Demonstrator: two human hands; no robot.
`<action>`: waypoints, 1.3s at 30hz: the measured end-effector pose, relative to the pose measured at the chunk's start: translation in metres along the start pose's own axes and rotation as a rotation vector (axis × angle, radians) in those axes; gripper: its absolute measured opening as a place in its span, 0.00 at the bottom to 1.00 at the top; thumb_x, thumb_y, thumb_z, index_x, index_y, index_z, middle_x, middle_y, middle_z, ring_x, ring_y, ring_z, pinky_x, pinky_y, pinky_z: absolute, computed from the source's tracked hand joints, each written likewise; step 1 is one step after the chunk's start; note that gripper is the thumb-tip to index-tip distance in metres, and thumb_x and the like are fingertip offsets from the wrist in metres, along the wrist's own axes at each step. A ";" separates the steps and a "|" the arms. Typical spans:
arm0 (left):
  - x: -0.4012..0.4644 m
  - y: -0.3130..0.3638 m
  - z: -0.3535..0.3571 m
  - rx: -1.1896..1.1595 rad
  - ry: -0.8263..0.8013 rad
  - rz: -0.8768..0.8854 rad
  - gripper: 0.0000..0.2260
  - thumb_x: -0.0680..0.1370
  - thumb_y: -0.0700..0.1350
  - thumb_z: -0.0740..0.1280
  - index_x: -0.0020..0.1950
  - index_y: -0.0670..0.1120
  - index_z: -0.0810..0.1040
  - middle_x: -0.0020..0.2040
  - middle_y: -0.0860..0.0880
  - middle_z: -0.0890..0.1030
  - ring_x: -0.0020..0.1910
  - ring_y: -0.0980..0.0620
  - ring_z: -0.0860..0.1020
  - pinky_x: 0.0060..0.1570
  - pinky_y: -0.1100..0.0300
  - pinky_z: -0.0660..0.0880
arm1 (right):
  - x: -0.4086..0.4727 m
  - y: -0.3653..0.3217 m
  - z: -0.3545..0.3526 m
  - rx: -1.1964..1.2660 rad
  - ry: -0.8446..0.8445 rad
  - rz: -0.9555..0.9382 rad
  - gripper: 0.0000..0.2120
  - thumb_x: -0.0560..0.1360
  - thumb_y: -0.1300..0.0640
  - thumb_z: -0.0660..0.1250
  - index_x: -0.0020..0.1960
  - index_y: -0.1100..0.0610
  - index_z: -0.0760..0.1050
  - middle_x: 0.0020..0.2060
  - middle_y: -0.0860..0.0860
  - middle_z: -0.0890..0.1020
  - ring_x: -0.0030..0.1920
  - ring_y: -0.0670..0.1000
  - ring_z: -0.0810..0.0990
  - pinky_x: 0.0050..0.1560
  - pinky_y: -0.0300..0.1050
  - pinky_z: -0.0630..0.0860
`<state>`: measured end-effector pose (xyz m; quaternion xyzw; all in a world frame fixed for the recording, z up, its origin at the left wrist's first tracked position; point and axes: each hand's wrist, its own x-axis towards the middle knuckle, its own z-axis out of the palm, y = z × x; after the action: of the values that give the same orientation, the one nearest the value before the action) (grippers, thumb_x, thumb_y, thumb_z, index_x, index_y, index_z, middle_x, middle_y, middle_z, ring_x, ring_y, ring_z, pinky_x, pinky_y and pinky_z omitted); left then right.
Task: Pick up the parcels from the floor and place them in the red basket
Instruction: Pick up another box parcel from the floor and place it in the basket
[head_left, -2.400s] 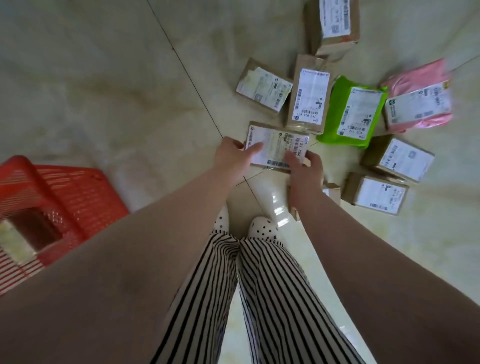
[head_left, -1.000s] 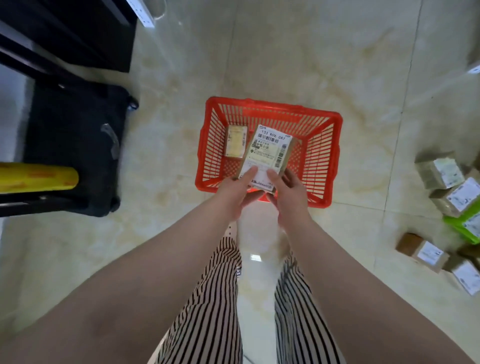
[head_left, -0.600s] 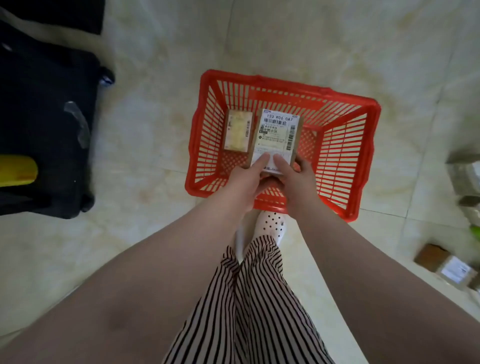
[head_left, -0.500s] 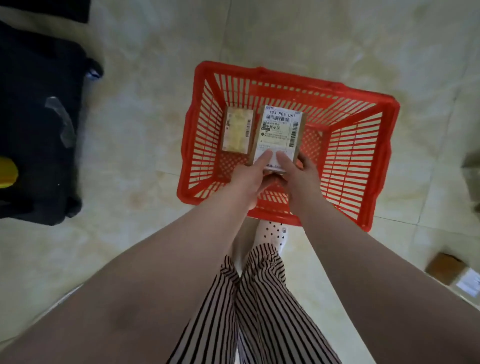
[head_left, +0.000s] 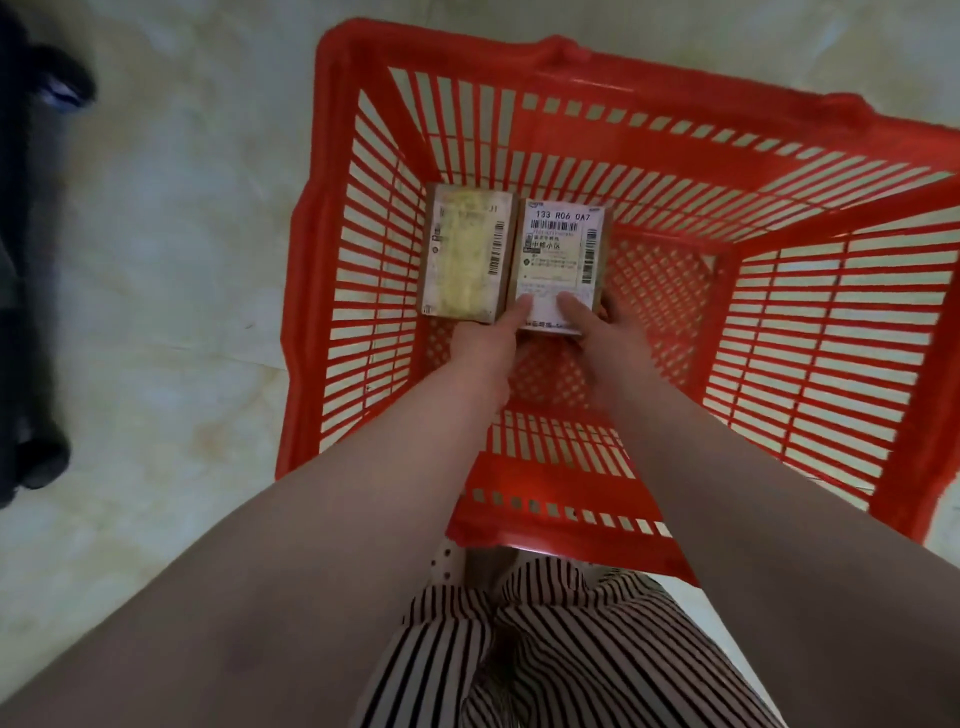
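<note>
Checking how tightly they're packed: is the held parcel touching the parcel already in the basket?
Touching. The head view shows the held parcel flush beside the other parcel, no gap.

Red slatted basket, brown parcels with white labels, black-and-white striped trousers, pale cream marbled floor, black object at left edge

Indoor room, likely a parcel sorting spot: glossy marble-look floor, red basket, labelled parcels.

two parcels, one red basket, two hands
</note>
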<state>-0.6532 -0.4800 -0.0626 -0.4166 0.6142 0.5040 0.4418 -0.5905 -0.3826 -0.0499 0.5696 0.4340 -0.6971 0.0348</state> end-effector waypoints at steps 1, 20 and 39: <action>0.000 -0.001 0.001 0.001 0.002 -0.008 0.46 0.48 0.61 0.78 0.63 0.45 0.75 0.55 0.44 0.83 0.51 0.41 0.83 0.53 0.43 0.80 | 0.002 0.001 0.000 -0.019 -0.002 0.003 0.22 0.73 0.60 0.72 0.66 0.55 0.75 0.56 0.54 0.84 0.55 0.55 0.84 0.59 0.57 0.79; -0.116 0.028 -0.006 0.386 0.015 -0.022 0.34 0.70 0.61 0.72 0.68 0.40 0.72 0.61 0.44 0.80 0.57 0.44 0.79 0.56 0.53 0.77 | -0.093 -0.049 -0.009 -0.139 0.135 0.124 0.23 0.76 0.49 0.69 0.67 0.59 0.74 0.58 0.53 0.81 0.57 0.54 0.79 0.62 0.53 0.77; -0.465 -0.021 0.093 0.842 -0.407 0.435 0.09 0.78 0.46 0.68 0.41 0.43 0.79 0.35 0.50 0.80 0.33 0.58 0.77 0.37 0.65 0.74 | -0.384 -0.154 -0.212 0.490 0.375 0.132 0.08 0.77 0.54 0.69 0.45 0.59 0.77 0.40 0.55 0.81 0.38 0.49 0.78 0.41 0.41 0.75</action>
<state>-0.4998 -0.3606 0.3706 0.0414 0.7379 0.3643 0.5667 -0.3787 -0.3217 0.3597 0.7067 0.2140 -0.6599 -0.1388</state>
